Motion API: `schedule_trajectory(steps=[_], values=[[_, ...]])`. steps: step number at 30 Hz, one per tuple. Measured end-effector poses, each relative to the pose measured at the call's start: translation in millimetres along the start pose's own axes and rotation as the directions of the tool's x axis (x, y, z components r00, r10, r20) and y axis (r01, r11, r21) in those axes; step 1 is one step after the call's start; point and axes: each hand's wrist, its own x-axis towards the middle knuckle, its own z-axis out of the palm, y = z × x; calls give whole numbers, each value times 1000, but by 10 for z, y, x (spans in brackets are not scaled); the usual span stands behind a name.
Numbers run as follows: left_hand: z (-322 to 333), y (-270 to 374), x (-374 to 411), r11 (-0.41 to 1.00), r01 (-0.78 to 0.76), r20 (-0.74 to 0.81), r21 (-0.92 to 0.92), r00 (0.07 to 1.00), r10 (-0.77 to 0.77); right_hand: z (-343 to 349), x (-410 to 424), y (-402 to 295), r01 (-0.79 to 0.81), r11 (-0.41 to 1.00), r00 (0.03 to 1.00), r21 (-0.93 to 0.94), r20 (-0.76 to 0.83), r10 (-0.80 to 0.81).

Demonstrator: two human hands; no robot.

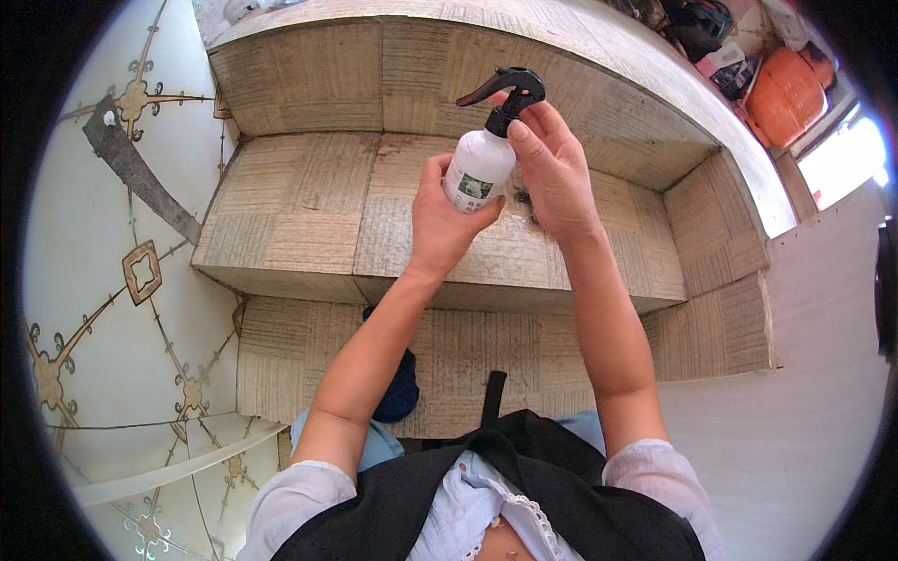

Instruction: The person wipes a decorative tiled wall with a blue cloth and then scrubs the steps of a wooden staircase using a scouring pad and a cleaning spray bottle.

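A white plastic spray bottle (484,160) with a printed label is held up in front of me, tilted slightly to the right. My left hand (446,217) wraps around its lower body, the thumb across the front. At the neck, the fingers and thumb of my right hand (554,165) grip the black collar of the trigger sprayer (518,95). The sprayer's long lever points left, and part of my right fingers is hidden behind it. Below the bottle lies a tiled step (302,203).
Tiled steps rise before me between a patterned tile wall (168,294) at left and a pale panel (786,421) at right. Small dark debris (525,198) lies on the step behind my right hand. An orange container (786,95) stands at the upper right among clutter.
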Motion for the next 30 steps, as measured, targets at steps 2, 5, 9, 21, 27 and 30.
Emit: schedule_trajectory(steps=[2, 5, 9, 21, 27, 30], values=[[-2, 12, 4, 1000, 6, -27, 12, 1000, -6, -30, -1, -36, -101, 994, 992, 29, 77, 99], [16, -40, -12, 1000, 7, -41, 19, 999, -6, -18, -24, 69, -84, 955, 994, -286, -85, 62], [48, -55, -27, 1000, -19, -45, -4, 999, 19, -22, -22, 116, -57, 914, 990, -402, -139, 1], [32, -70, -7, 1000, 5, -72, -28, 997, -7, 50, -51, 195, -121, 993, 966, 11, -229, 121], [16, -84, 5, 1000, 10, -43, -14, 999, -10, -68, 39, 127, -136, 961, 990, 241, 4, 140], [2, -78, -7, 1000, 19, -3, 12, 1000, -19, -99, 60, 158, -125, 992, 992, 10, -5, 126]])
